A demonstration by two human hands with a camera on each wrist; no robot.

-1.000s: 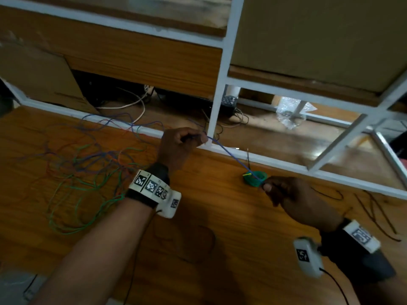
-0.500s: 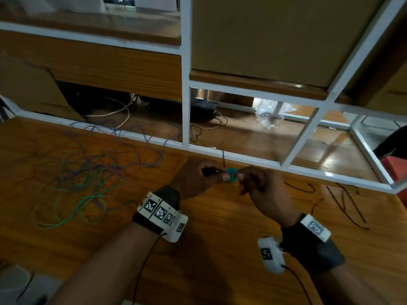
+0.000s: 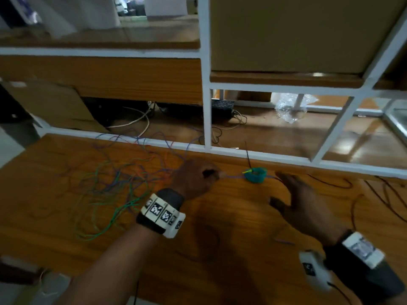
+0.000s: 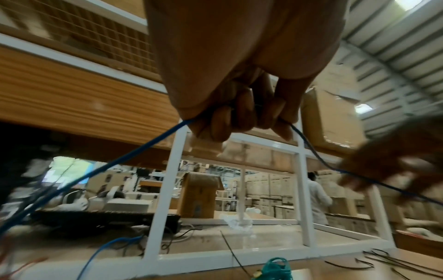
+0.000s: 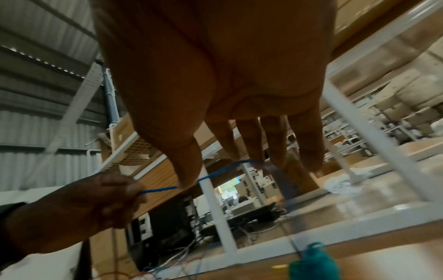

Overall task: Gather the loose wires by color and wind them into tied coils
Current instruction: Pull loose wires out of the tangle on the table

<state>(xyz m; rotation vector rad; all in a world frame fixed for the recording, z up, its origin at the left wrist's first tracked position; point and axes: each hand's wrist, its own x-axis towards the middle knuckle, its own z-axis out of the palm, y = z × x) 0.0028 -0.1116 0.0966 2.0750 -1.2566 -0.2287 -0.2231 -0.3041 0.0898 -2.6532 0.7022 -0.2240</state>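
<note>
A small wound green coil [image 3: 255, 174] with a yellow end lies on the wooden table [image 3: 220, 271] near its back edge, and a thin black tie [image 3: 247, 155] sticks up from it. My left hand [image 3: 211, 173] is a fist just left of the coil and grips a blue wire [image 3: 233, 176]. In the left wrist view the blue wire [image 4: 134, 157] runs through the curled fingers [image 4: 239, 117] above the coil [image 4: 275, 269]. My right hand [image 3: 286, 186] hovers right of the coil with straight, spread fingers. The blue wire [image 5: 215, 173] brushes its fingertips [image 5: 256, 157] above the coil [image 5: 314, 263].
A tangle of loose green, blue and reddish wires [image 3: 114, 186] spreads over the table's left half. Dark wires [image 3: 385, 194] lie at the right. A white shelf frame [image 3: 207, 106] rises right behind the table edge, with cables and crumpled plastic [image 3: 290, 108] beyond it.
Both hands met at the green coil half a second ago. The coil now lies on the table, my right hand has let go and opened to the right, and my left still grips the blue wire.
</note>
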